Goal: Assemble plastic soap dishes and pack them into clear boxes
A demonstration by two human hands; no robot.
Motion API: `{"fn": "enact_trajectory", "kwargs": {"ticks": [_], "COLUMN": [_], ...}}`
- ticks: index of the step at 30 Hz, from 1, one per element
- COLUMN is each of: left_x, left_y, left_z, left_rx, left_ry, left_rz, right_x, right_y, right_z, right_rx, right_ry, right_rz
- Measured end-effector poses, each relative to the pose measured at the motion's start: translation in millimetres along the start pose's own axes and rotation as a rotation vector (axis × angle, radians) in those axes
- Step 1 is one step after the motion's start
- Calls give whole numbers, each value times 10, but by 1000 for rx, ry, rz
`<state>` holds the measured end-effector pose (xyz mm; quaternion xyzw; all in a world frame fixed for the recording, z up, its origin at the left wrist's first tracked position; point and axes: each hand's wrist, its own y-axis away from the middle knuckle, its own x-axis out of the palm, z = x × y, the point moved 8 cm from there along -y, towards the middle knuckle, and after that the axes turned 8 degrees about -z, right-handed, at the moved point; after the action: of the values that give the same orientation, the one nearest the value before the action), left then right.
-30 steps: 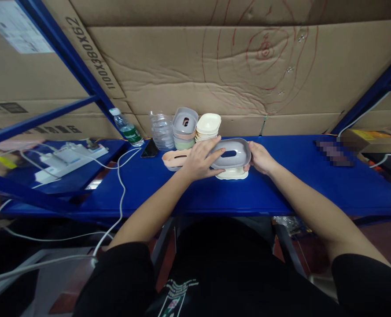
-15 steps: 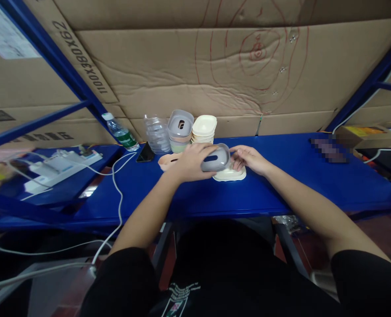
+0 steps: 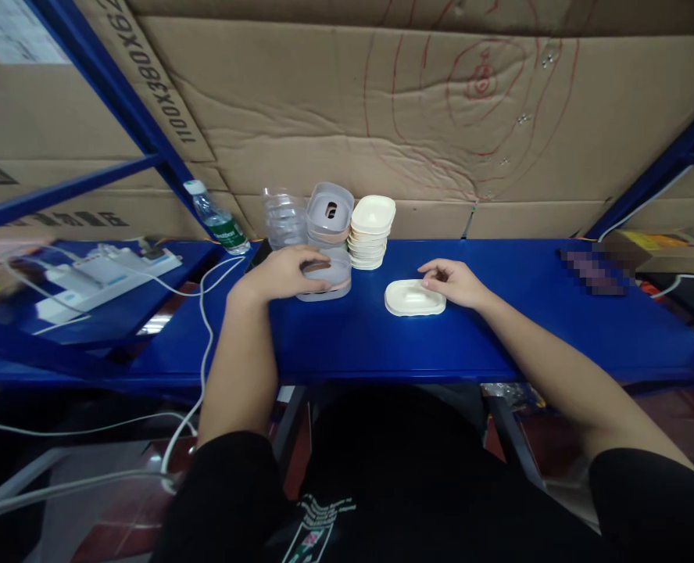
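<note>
My left hand (image 3: 291,271) curves around the left side of a grey plastic cover (image 3: 340,270), thumb in front and fingers behind. The cover rests on a peach cover (image 3: 342,289), of which only a rim shows. A shallow cream plastic lid (image 3: 414,299) with rounded corners and a raised middle lies on the blue table. At its far right corner is my right hand (image 3: 453,283), its fingers curled and the thumb against the lid. Behind the hands stand a stack of cream lids (image 3: 371,227) and a stack of slotted covers (image 3: 329,209), grey on top.
Nested clear plastic containers (image 3: 284,219) stand left of the stacks, beside a water bottle (image 3: 218,219). A white power strip (image 3: 109,289) and a loose cable (image 3: 206,344) lie at left. A cardboard box (image 3: 657,250) is at far right; cardboard backs the blue table (image 3: 499,336).
My left hand has moved left with the grey cover and set it on the peach cover. My right hand has shifted slightly right and stays by the cream lid, now uncovered.
</note>
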<state>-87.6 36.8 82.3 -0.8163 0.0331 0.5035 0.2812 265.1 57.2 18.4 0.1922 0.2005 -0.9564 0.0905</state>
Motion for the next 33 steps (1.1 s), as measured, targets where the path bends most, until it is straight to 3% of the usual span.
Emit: {"fn": "enact_trajectory", "kwargs": {"ticks": [4,7,11,15,21,24,27,30,33], "left_x": [-10,-6,10,-87,-211,-8,349,587,657], "left_y": [-15,-22,-23,-20,-20,-36,-42,-45,-46], "left_z": [36,53,32,-68,-483,-777,-1045,-1153,-1198], "left_rx": [-20,-16,9,27,156,305,484,536,542], "left_ry": [-76,-73,-29,-14,27,40,55,54,47], "left_rz": [-27,-38,-47,-139,-378,-398,-258,-150,-113], "right_x": [6,74,161,155,112,69,22,-16,-45], "right_y": [25,48,84,72,62,61,60,54,33], "right_z": [126,158,45,4,150,248,315,328,291], "right_rx": [-169,-295,-318,-329,-363,-356,-344,-325,-292], "right_ry": [182,314,391,419,304,222,152,92,41], "right_rz": [70,203,342,316,234,174,128,101,80]}}
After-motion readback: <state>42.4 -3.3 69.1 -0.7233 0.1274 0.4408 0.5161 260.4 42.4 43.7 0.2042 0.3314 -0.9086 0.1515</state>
